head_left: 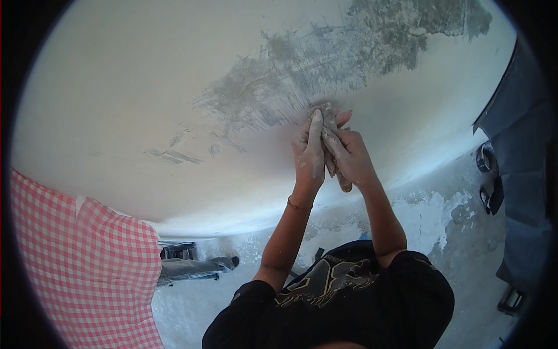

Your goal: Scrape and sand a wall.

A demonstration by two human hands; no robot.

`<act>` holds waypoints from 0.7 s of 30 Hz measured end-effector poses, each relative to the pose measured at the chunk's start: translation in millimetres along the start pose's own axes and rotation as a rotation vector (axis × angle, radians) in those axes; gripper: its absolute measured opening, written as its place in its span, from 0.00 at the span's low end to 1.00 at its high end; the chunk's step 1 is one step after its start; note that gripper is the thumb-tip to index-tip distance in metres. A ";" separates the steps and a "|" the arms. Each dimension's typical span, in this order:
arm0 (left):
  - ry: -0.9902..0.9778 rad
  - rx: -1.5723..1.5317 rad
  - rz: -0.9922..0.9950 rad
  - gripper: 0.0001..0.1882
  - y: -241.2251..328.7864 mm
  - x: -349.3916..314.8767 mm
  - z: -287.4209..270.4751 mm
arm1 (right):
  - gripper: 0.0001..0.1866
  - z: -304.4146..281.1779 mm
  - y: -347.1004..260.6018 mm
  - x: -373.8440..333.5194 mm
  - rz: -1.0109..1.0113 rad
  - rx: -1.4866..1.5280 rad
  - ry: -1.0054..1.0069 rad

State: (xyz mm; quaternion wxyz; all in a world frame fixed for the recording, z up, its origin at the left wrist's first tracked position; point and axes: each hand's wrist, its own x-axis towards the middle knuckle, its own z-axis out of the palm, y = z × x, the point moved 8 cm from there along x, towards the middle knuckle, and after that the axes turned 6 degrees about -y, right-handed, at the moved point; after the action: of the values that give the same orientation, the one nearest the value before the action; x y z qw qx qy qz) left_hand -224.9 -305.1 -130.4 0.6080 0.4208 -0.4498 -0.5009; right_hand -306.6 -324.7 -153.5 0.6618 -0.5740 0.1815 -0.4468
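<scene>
Both of my hands are closed on a scraper with a brown handle [346, 185], its end sticking out below my palms. The scraper's dusty head points up at the wall [145, 75]. My left hand [308, 152] has its thumb stretched along the tool, and pale dust coats its fingers. Wrapped around the tool from the other side is my right hand [353, 156], also dusty. Just above the hands, a rough grey scraped patch [314, 64] runs up to the right across the off-white wall. The fingers partly hide the scraper's blade.
A pink and white checked cloth [87, 262] covers something at the left. Beside it on the floor lies a grey, plastic-looking bundle [195, 269]. Dark sheeting [529, 174] hangs at the right, near black shoes [493, 195]. White splashes mark the grey floor [424, 218].
</scene>
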 end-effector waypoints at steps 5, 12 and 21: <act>0.029 -0.088 0.108 0.30 5.7 -4.7 -4.6 | 0.20 13.2 11.5 9.7 0.027 0.057 -0.024; 0.041 -0.109 0.111 0.30 3.3 -1.8 -18.2 | 0.21 20.1 20.2 17.7 -0.021 -0.027 0.016; 0.122 -0.107 0.066 0.31 8.6 1.1 -22.0 | 0.22 22.9 24.5 17.3 0.050 -0.024 0.098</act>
State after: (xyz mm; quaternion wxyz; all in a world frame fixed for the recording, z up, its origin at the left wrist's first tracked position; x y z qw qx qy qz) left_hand -201.5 -303.6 -127.2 0.6722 0.4023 -0.3982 -0.4773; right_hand -270.7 -326.2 -165.1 0.6562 -0.5545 0.2333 -0.4556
